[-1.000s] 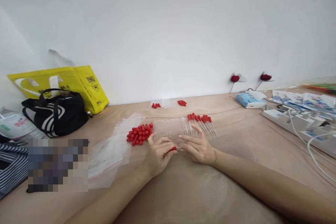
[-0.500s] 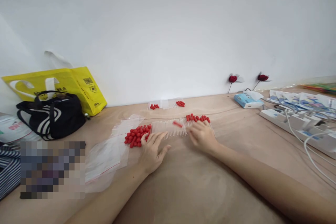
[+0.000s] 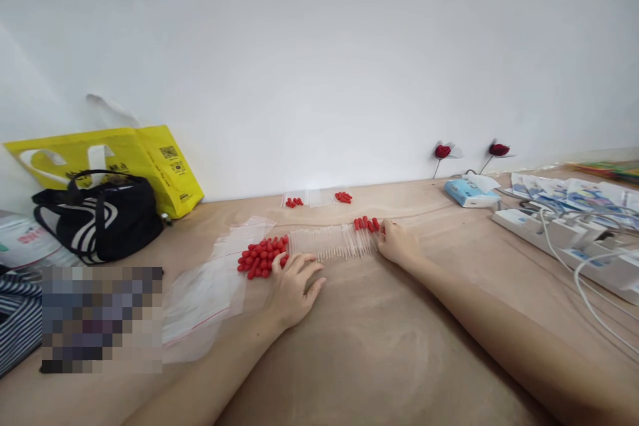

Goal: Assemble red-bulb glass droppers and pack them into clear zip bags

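Note:
My left hand [image 3: 296, 289] rests on the table with its fingers spread and nothing in them. Its fingertips border a pile of small red oval pieces [image 3: 261, 257] and the near edge of a row of thin whitish sticks [image 3: 324, 242]. At the right end of that row, several red pieces [image 3: 366, 223] lie side by side. My right hand [image 3: 398, 243] is there, fingers curled together, with a bit of red showing at the fingertips. What lies under that hand is hidden.
Clear plastic bags [image 3: 210, 299] lie left of the pile. Another bag [image 3: 313, 198] with red pieces is by the wall. At left stand a yellow bag [image 3: 174, 180] and a black bag [image 3: 130, 219]; at right are a tissue pack [image 3: 466, 193] and a power strip [image 3: 519, 223] with cables.
My right hand has moved slightly right and its fingers have drawn in at the red row. The blurred red piece over the sticks is gone from there. My left hand has barely moved.

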Tool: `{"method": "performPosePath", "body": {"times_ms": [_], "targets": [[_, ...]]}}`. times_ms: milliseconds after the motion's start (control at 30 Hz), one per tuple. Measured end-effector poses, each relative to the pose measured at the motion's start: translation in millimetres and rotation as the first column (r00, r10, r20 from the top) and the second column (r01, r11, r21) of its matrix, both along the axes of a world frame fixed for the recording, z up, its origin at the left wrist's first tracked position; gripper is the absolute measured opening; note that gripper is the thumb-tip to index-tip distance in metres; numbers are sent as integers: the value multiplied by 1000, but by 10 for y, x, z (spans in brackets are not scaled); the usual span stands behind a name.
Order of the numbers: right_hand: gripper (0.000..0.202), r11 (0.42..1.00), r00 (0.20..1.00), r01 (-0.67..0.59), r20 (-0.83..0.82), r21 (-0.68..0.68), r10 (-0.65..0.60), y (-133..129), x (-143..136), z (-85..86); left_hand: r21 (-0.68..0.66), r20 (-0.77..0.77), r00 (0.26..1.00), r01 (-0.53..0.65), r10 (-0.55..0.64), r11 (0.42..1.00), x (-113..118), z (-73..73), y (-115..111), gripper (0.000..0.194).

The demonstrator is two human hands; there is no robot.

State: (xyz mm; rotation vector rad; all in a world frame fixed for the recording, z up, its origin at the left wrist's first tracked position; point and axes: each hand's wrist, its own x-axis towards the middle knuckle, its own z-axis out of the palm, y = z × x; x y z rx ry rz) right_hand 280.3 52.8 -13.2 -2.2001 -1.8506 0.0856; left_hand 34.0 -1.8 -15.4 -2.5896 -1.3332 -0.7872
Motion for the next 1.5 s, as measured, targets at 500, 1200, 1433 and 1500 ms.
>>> {"method": "performPosePath", "body": {"times_ms": [500,1200,1433,1500], "targets": [[22,996,993,-77,97,38,73,-10,-137,42,29,-6,999,-52,53,998,13,-6,-11,10],[27,995,976,-59,203,-79,74,-78,-39,244,95,-56,826,-555,561,826,-419,174,384,23],[23,996,980,-1,196,87,-17,-215,107,578,104,-61,818,-564,571,819,-408,168,438,21],[22,986,987,-56,157,160,31,-273,86,612,110,-58,814,-570,578,814,-404,162,457,21]]}}
